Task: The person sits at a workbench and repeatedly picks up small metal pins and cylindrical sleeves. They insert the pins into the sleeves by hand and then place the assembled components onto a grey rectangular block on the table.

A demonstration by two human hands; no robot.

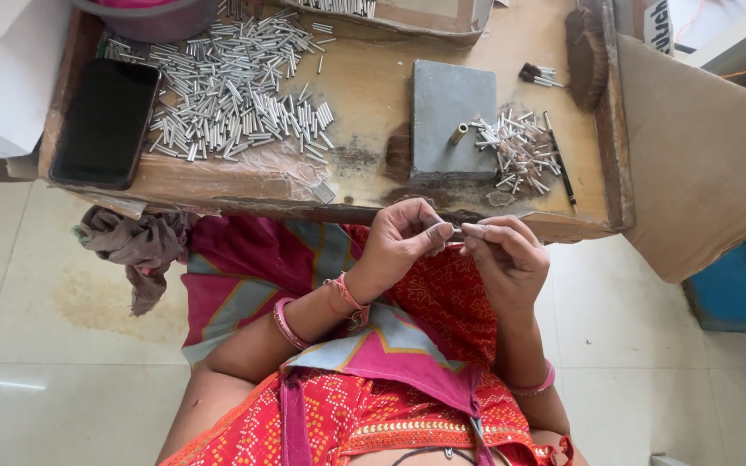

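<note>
The left hand (pixel 399 240) and right hand (pixel 504 250) met fingertip to fingertip just below the worn wooden table (pixel 364 86), both pinched on a thin silver metal tube (pixel 457 228) held between them, near the grey square stone slab (pixel 452 119) and the heap of short silver tubes (pixel 235 86).

Silver tubes (pixel 235 86), grey block (pixel 453 116)

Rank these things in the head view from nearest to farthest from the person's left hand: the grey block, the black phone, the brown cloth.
From the left hand:
1. Grey block, on the wooden board just above the hand, slightly right.
2. Brown cloth, hanging at the board's lower left edge.
3. Black phone, lying flat at the board's far left end.
</note>
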